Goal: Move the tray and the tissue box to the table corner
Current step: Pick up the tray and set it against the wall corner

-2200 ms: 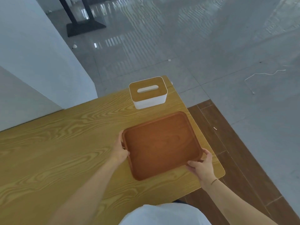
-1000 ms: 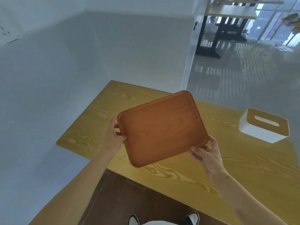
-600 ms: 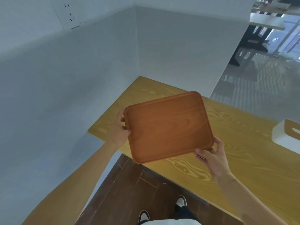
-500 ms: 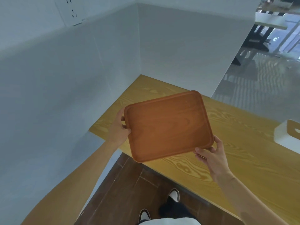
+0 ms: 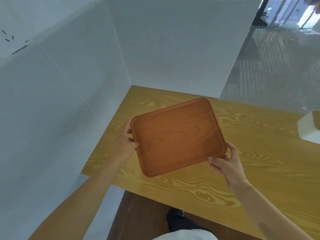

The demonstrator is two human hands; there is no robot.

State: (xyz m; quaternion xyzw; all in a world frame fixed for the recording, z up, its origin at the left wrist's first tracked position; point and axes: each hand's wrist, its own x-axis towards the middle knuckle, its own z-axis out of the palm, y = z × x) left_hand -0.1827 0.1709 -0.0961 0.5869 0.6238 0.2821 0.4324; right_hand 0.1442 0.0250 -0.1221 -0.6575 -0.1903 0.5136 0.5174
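Observation:
A brown wooden tray (image 5: 178, 135) with rounded corners hangs in the air over the yellow wood-grain table (image 5: 259, 170), near the corner where two white walls meet. My left hand (image 5: 125, 142) grips its left rim. My right hand (image 5: 225, 161) holds its near right corner. The white tissue box (image 5: 308, 129) with a wooden top stands on the table at the far right, cut off by the frame edge.
White walls (image 5: 69, 101) close off the table on the left and at the back. Dark wooden floor (image 5: 142, 217) and a black shoe (image 5: 174, 215) show below the table's near edge. Glossy grey floor (image 5: 277, 66) stretches beyond the table at upper right.
The tray was lifted off the table beside the tissue box and carried left toward the wall corner, both hands still on it. The tissue box now lies at the right frame edge.

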